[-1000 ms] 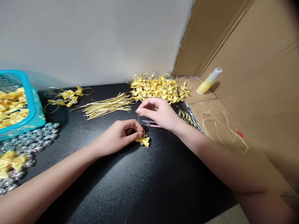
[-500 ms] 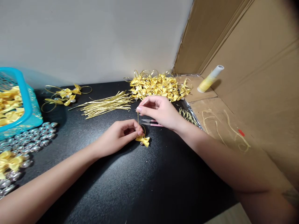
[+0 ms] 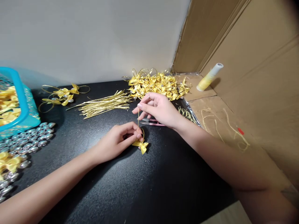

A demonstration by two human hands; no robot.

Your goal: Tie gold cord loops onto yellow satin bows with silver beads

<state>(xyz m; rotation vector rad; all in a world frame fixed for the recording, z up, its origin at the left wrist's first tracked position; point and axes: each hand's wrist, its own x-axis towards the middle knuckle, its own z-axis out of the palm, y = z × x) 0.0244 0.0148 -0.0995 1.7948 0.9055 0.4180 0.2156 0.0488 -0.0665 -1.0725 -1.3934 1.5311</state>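
Observation:
My left hand (image 3: 125,137) is closed in a pinch on a gold cord (image 3: 143,134) just above a yellow ribbon bow (image 3: 142,146). The bow hangs below my fingertips, with a silver bead partly hidden behind it. Higher up, my right hand (image 3: 156,109) pinches the upper end of the cord between thumb and forefinger, its other fingers loosely curled. The cord runs straight between both hands. Under my right hand lies a pair of thread snips (image 3: 153,122) with pink handles, partly covered by the hand.
A pile of finished bows (image 3: 155,84) lies at the back, beside a bundle of gold cords (image 3: 105,104). To the left are a blue basket (image 3: 25,102) of bows and several silver beads (image 3: 30,141). A thread cone (image 3: 209,77) stands on cardboard at right.
The bow has dropped slightly and tilted, and my left hand has lowered a little. My right hand's fingers have spread somewhat while still pinching the cord.

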